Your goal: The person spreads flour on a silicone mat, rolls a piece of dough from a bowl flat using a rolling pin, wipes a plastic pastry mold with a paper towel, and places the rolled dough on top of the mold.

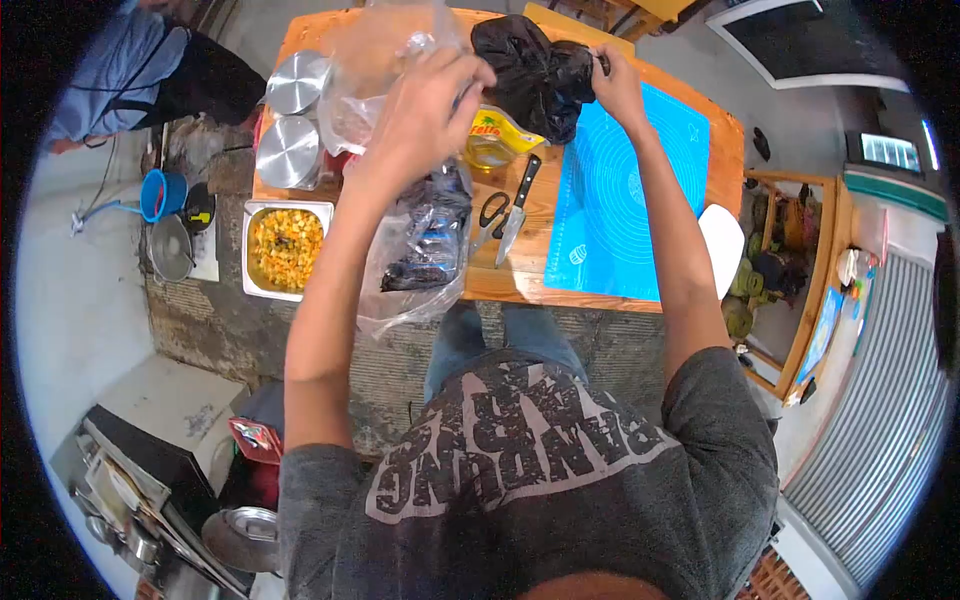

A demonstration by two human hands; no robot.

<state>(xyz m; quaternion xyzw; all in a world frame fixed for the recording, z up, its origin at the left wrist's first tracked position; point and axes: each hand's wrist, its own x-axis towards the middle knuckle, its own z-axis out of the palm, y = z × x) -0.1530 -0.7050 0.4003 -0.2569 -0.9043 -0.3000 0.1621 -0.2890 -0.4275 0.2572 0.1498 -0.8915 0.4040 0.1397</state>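
My left hand is raised over the clear plastic bag, its fingers bent close together; what they grip is hard to make out. At the table's far side my right hand pinches the edge of a black plastic bag. Between the hands lies a yellow oil pouch. Below it are a black-handled knife and scissors. A clear bag with dark packets lies beneath my left forearm. The blue mat lies under my right forearm.
A metal tray of diced food sits at the table's left edge, near two round metal lids. A white board is at the right edge. Another person stands at the far left. A blue bucket is beyond the table.
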